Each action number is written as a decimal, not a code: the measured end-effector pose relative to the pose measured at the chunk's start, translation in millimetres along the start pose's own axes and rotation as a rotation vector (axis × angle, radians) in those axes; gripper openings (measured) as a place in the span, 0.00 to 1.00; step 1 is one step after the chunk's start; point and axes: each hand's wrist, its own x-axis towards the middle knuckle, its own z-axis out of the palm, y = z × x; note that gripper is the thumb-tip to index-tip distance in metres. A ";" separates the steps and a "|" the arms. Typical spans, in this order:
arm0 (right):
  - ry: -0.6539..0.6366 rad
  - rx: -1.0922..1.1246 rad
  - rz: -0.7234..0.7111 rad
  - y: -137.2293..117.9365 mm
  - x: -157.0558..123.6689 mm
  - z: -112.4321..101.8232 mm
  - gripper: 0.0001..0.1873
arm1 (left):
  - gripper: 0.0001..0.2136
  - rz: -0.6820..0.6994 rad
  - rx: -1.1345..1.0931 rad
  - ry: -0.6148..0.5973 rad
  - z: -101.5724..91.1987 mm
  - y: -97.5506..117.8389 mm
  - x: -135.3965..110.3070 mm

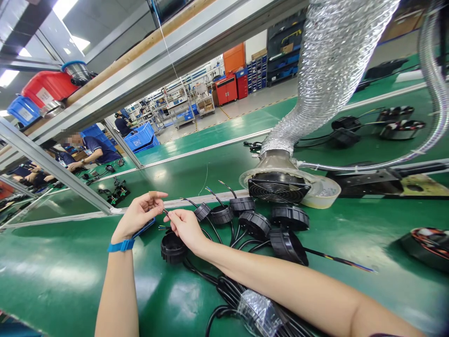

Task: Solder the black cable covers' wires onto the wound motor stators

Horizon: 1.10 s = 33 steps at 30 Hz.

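My left hand (143, 214), with a blue band at the wrist, pinches at one end of a thin dark cable (166, 213), its index finger stretched out. My right hand (185, 228) grips the same cable between thumb and fingers, close to the left fingertips. The cable's very tip is too small to make out. Just below the right hand lies a round black ribbed cap (174, 248). A few thin bare-ended wires (163, 228) stick out beside it. Under the left hand a blue-edged object (144, 228) is mostly hidden.
Several more black caps with cables (255, 224) sit right of my hands. A cable bundle in clear wrap (261, 313) lies under my right forearm. A fume duct (280, 135) comes down to a black fan grille (278, 188). A metal post (59, 164) stands left; co-workers sit beyond.
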 end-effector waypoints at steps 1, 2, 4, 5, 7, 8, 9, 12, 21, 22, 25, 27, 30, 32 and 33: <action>0.000 -0.001 0.000 0.0 0.1 0.0 0.17 | 0.17 0.000 -0.001 0.003 -0.3 -0.1 -0.2; 0.000 -0.001 0.000 0.0 0.2 -0.1 0.17 | 0.17 0.000 -0.002 0.006 -0.4 -0.3 -0.3; -0.001 -0.002 0.003 -0.3 0.3 -0.2 0.17 | 0.17 -0.001 -0.003 0.012 -0.4 -0.8 -0.4; -0.001 -0.002 0.005 -0.5 0.4 -0.2 0.17 | 0.16 -0.001 -0.003 0.015 -0.3 -1.2 -0.3; -0.001 -0.001 0.009 -1.1 0.3 -0.1 0.17 | 0.16 -0.002 -0.002 0.018 0.0 -1.8 0.1; -0.002 0.000 0.012 -1.4 0.2 0.0 0.17 | 0.16 -0.002 -0.001 0.019 0.0 -2.1 0.3; -0.003 0.001 0.015 -1.7 0.2 0.1 0.17 | 0.16 -0.002 0.001 0.020 0.0 -2.3 0.5; -0.010 0.008 0.026 -1.8 0.1 0.4 0.17 | 0.16 -0.004 0.019 0.016 -0.2 -1.7 0.7; 0.007 -0.022 0.058 -5.4 -2.8 2.1 0.16 | 0.20 -0.082 0.104 0.045 1.0 0.6 -1.5; 0.013 -0.033 0.057 -6.6 -3.1 2.0 0.16 | 0.20 -0.103 0.110 0.060 0.6 -0.9 -0.9; 0.017 -0.052 0.052 -8.7 -2.9 1.2 0.16 | 0.18 -0.153 0.187 0.094 -1.0 -6.3 2.3; 0.019 -0.054 0.045 -9.0 -2.4 0.6 0.16 | 0.18 -0.162 0.298 0.112 -1.7 -8.1 4.5; 0.031 -0.042 0.043 -9.7 -2.3 0.4 0.18 | 0.18 -0.120 0.418 0.140 -2.5 -7.7 6.8; 0.035 -0.021 0.048 -11.0 -2.7 0.6 0.21 | 0.18 -0.076 0.447 0.135 -3.7 -8.1 8.1; 0.037 -0.014 0.050 -11.7 -2.9 0.6 0.22 | 0.18 -0.063 0.455 0.124 -4.5 -9.1 8.7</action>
